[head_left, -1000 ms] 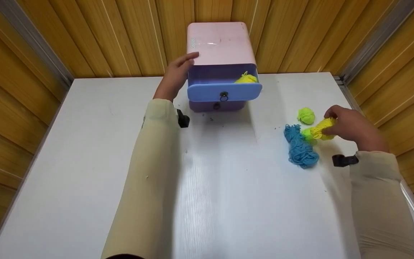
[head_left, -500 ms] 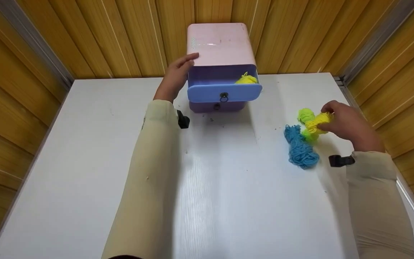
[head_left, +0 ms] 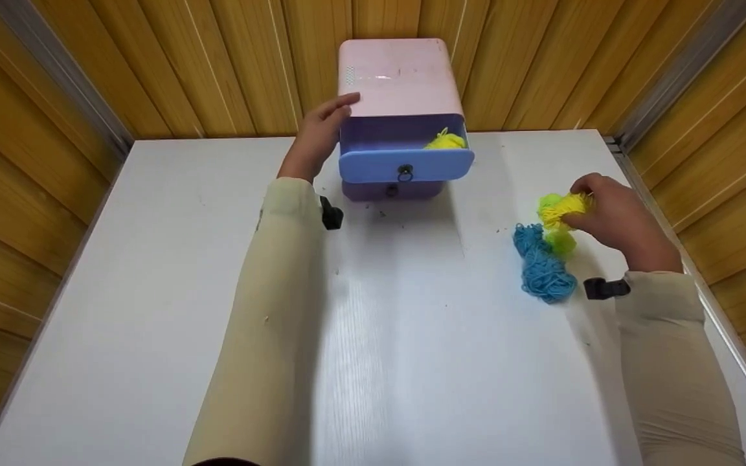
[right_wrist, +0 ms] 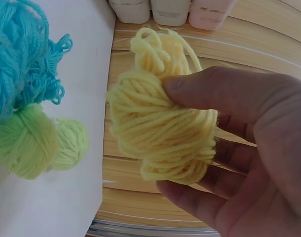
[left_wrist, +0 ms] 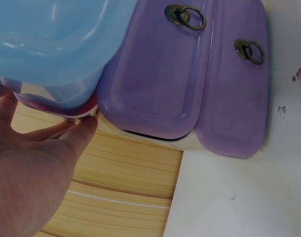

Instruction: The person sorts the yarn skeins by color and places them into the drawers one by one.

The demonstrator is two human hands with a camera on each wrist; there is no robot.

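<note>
Slantwise, yellow yarn (head_left: 567, 208), right hand (head_left: 617, 218) gripping, looped end leftward

Bright light is washing the white tabletop (head_left: 140, 291), soft shadows are falling below the drawer unit (head_left: 402, 77), pale glare is streaking the blue drawer (left_wrist: 56, 37), and both wrist views are looking dimmer and softer.
</note>
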